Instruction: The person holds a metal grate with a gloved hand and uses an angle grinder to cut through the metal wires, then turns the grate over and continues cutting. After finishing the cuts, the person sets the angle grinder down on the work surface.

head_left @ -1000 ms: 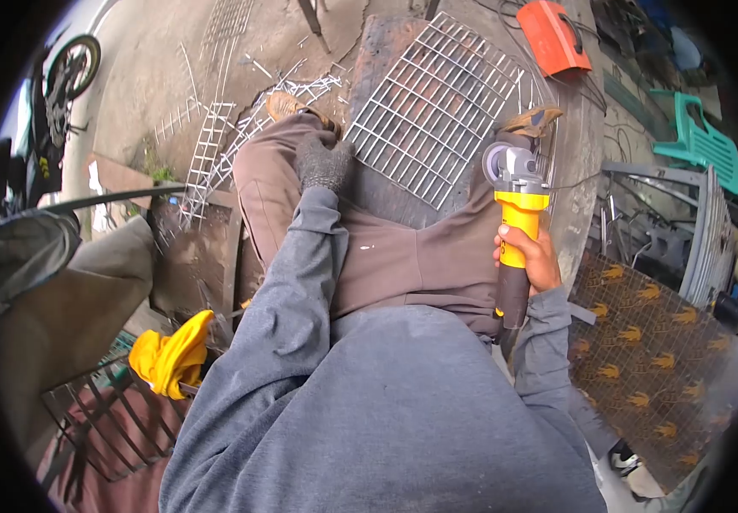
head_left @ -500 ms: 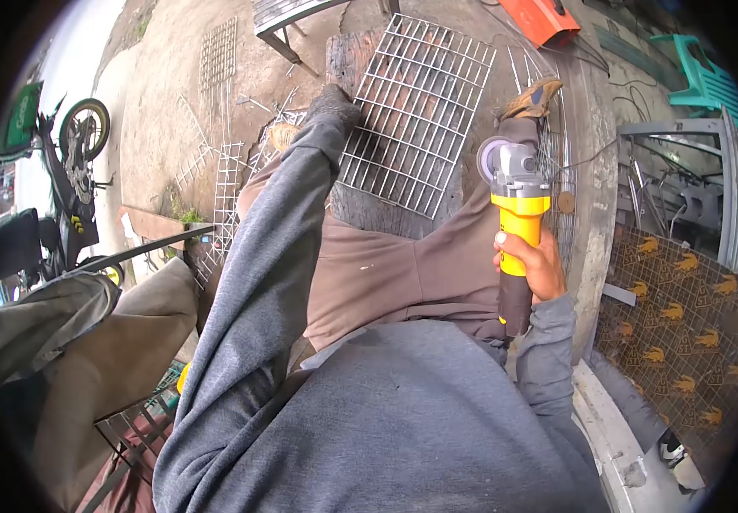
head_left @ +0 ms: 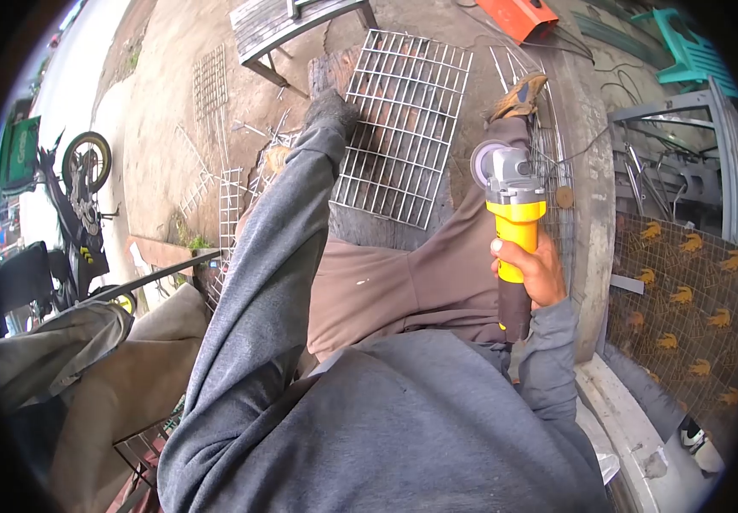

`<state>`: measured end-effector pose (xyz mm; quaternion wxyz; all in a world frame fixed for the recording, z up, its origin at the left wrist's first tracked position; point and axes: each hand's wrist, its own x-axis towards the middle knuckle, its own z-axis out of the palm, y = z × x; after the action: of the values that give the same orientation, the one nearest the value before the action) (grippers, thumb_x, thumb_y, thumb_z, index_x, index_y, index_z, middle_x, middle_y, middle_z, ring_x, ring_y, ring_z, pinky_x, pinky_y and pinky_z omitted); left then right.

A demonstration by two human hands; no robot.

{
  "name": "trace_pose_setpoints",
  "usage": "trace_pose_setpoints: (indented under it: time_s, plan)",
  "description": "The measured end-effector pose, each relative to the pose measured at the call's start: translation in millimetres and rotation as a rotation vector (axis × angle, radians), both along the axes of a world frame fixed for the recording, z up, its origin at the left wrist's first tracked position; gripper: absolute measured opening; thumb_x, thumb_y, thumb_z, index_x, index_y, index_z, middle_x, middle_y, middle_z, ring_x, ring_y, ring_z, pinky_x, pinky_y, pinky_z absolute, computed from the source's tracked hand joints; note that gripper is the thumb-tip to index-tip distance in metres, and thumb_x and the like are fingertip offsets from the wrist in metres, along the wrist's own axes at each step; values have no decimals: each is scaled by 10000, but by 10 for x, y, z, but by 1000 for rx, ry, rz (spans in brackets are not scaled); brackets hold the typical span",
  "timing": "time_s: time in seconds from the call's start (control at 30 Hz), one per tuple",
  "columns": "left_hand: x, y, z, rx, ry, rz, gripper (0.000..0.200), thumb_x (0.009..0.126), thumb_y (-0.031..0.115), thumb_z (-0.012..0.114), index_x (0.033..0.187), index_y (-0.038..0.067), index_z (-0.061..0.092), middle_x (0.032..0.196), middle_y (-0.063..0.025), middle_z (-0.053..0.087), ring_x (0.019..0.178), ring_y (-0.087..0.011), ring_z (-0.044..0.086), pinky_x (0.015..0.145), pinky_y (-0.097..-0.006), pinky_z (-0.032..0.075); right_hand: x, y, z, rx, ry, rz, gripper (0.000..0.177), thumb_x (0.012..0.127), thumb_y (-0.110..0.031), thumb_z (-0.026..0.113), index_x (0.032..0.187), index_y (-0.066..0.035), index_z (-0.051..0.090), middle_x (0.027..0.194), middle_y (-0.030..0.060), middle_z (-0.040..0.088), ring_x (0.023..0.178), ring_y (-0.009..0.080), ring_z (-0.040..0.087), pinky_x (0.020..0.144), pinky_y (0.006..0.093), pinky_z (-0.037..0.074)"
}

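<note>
My left hand point(head_left: 332, 113), in a dark glove, is closed on the left edge of a welded wire mesh panel point(head_left: 403, 128). The panel lies over a worn, dark wooden board point(head_left: 369, 229) on the ground between my legs. In my bare right hand point(head_left: 540, 272) is a yellow angle grinder point(head_left: 518, 231), gripped around its body with the head pointing away from me. Its pale disc point(head_left: 482, 164) sits left of the grey gear head, apart from the mesh. The gloved fingertips are partly hidden.
A slatted metal bench point(head_left: 300, 38) stands beyond the board. Wire offcuts point(head_left: 230, 192) litter the ground at left. An orange machine point(head_left: 518, 17), a green plastic chair point(head_left: 689, 56) and a metal frame point(head_left: 719, 154) are at right. A motorcycle point(head_left: 78, 205) is at far left.
The whole view has shifted slightly. The mesh panel appears turned a little, with my left hand still at its edge. The grinder stays in my right hand in nearly the same place.
</note>
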<state>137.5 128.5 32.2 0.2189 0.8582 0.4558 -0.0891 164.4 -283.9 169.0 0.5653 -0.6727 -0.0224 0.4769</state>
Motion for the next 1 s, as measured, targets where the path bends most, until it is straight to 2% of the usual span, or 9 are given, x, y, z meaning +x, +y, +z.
trace_pose_setpoints:
  time_s: [0.07,0.17,0.3,0.4,0.47,0.5,0.87,0.93,1.0]
  plan:
    - [-22,260,-325,25,24,1,430,812,369,656,1075,52,780,1151,-238,736,1113,-388,702,985,-451,531,3,-5,17,3,-5,-11,375,855,-224,773,1116,-20,596,910,71,638,728,164,654,663,317,548]
    - [-171,489,-367,-209,7,-162,449,833,371,628,1065,17,774,1074,-236,752,1014,-388,721,947,-445,540,-20,85,109,-9,-10,-25,384,852,-223,776,1123,-21,593,916,69,637,733,165,654,671,317,548]
    - [-159,384,-325,-237,-148,-33,461,834,382,631,1050,-1,771,1038,-229,761,970,-375,734,925,-430,552,-14,109,60,17,-20,-20,406,838,-252,796,1123,-28,613,906,40,637,730,150,647,690,308,540]
    - [-13,165,-43,-128,3,-80,548,808,443,736,1046,-51,750,993,-236,761,957,-347,742,910,-418,557,-33,110,67,-7,-14,-18,423,847,-231,782,1161,-29,584,920,59,635,736,160,657,666,316,552]
    - [68,59,-94,-126,35,101,750,692,531,856,1149,-47,717,1097,-281,736,1161,-402,685,1024,-444,522,-42,112,87,-12,-18,-23,423,847,-232,781,1163,-30,585,920,58,635,734,159,655,664,316,552]
    - [73,-45,-130,53,3,48,825,630,488,947,1162,-82,676,1068,-265,742,1005,-388,738,901,-442,594,-53,116,93,-16,-21,-28,424,847,-232,781,1166,-31,585,920,56,634,732,159,654,662,315,552]
    - [-80,129,-494,-606,-365,132,618,721,342,927,1115,-57,668,983,-192,743,756,-309,740,643,-414,623,-59,69,116,3,-38,-19,370,847,-269,793,1079,-35,626,892,39,639,730,146,646,686,300,535]
    - [-335,4,-144,-971,-644,363,402,816,219,861,1073,-20,665,891,-121,713,606,-222,671,452,-341,545,-53,48,87,13,-44,0,372,848,-271,792,1083,-37,623,896,40,639,731,144,646,686,299,535]
    - [-499,-94,97,-914,-688,503,245,878,156,784,1029,3,667,818,-95,686,573,-212,642,430,-316,510,-38,35,37,15,-46,-3,432,846,-238,788,1169,-34,584,928,53,620,726,156,651,662,314,552]
